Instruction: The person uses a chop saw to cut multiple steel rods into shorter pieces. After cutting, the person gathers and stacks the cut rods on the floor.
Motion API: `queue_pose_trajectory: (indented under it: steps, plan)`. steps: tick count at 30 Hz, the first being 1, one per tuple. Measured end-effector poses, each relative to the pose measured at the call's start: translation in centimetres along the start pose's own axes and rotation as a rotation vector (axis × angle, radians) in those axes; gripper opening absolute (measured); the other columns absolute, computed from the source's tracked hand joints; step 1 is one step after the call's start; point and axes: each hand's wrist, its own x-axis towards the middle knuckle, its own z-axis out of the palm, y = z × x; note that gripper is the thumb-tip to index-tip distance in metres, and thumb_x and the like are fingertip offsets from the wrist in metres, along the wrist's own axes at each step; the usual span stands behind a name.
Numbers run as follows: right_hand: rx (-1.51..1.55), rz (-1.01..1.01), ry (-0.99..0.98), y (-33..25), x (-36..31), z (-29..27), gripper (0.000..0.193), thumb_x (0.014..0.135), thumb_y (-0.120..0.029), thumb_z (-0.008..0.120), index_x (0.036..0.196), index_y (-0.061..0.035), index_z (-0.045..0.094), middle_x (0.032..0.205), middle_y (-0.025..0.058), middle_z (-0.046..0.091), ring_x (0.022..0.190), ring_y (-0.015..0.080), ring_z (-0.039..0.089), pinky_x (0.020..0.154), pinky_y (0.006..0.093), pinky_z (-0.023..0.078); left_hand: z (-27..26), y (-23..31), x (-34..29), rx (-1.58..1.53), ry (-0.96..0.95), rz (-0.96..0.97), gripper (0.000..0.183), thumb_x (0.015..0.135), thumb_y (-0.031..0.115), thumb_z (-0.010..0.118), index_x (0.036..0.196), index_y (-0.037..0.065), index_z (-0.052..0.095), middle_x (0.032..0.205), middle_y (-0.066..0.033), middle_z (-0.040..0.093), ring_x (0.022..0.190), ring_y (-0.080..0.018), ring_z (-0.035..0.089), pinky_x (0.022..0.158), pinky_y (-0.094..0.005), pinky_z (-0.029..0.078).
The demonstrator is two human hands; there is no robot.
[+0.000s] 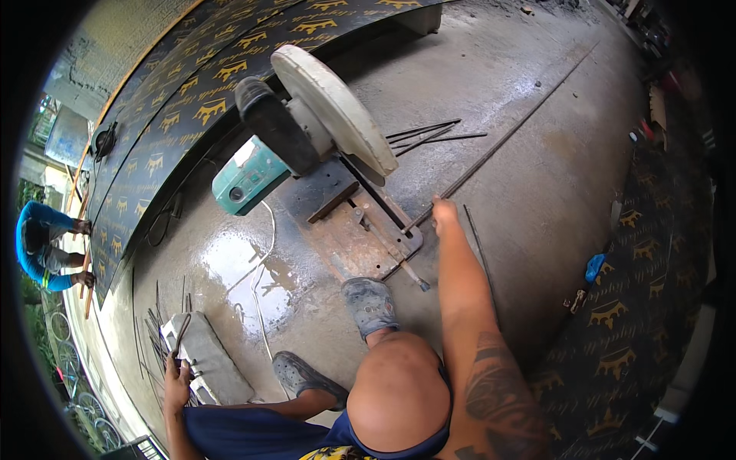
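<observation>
Right grip (443, 215) closed around a long steel rod (491, 151), its near end past the hand at the base plate (326, 249) of a cut-off saw (337, 107), the rest stretching across the concrete floor (567, 176), left grip (177, 383) beside a concrete block (218, 364), its hold unclear.

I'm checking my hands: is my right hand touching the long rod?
Touching. The head view shows the right hand closed around the long rod, near its lower end.

Right fingers (438, 207) around long rod (491, 149)
</observation>
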Motion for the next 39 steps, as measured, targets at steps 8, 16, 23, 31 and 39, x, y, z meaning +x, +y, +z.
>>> queue_pose_trajectory:
  steps: [8, 16, 23, 31, 39]
  plan:
    - [0.407, -0.032, -0.264, -3.6, -20.2, -3.2, 0.016, 0.107, -0.025, 0.063, 0.105, -0.009, 0.06, 0.079, -0.002, 0.051, 0.06, 0.0075, 0.049, 0.044, 0.0221, 0.034, 14.5, 26.8, -7.6, 0.341, -0.135, 0.747, 0.061, 0.091, 0.013, 0.077, 0.146, -0.001, 0.053, 0.136, -0.0248, 0.063, 0.124, -0.0381, 0.064, 0.108, -0.0447, 0.049]
    - [0.434, -0.241, -0.936, 0.2, -35.8, 3.4, 0.028, 0.106, -0.031, 0.065, 0.119, -0.0059, 0.065, 0.104, 0.0041, 0.069, 0.084, 0.0147, 0.064, 0.067, 0.033, 0.053, 33.9, 39.5, -3.9, 0.487, -0.172, 0.769, 0.067, 0.1, 0.046, 0.063, 0.144, -0.003, 0.053, 0.149, -0.0258, 0.054, 0.14, -0.043, 0.049, 0.115, -0.0513, 0.041]
    - [-0.638, 0.024, -1.645, 1.2, -33.1, 6.3, 0.044, 0.106, -0.035, 0.062, 0.133, -0.0003, 0.066, 0.123, 0.0088, 0.073, 0.089, 0.0164, 0.069, 0.07, 0.0294, 0.057, 33.6, 30.1, 8.5, 0.432, -0.319, 0.413, 0.057, 0.106, 0.053, 0.052, 0.115, 0.002, 0.074, 0.108, -0.0283, 0.075, 0.103, -0.0453, 0.072, 0.092, -0.0533, 0.056]
    - [-0.486, -0.216, -1.292, -1.2, -31.6, 1.9, 0.044, 0.103, -0.03, 0.065, 0.133, 0.0028, 0.067, 0.12, 0.0112, 0.074, 0.089, 0.0132, 0.067, 0.07, 0.0284, 0.055, 23.7, 17.2, 20.8, 0.569, -0.083, 0.411, 0.048, 0.107, 0.05, 0.052, 0.109, 0.006, 0.072, 0.108, -0.0239, 0.075, 0.104, -0.0439, 0.07, 0.092, -0.055, 0.054]
    - [-0.503, -1.135, -0.119, -22.7, -39.8, -1.1, 0.041, 0.105, -0.044, 0.053, 0.094, -0.0074, 0.067, 0.073, -0.0013, 0.058, 0.064, 0.0102, 0.05, 0.06, 0.0276, 0.037, 22.1, 5.1, 24.7, 0.539, -0.046, 0.355, 0.044, 0.107, 0.046, 0.054, 0.114, 0.006, 0.069, 0.11, -0.0245, 0.074, 0.106, -0.0452, 0.069, 0.092, -0.0552, 0.054]
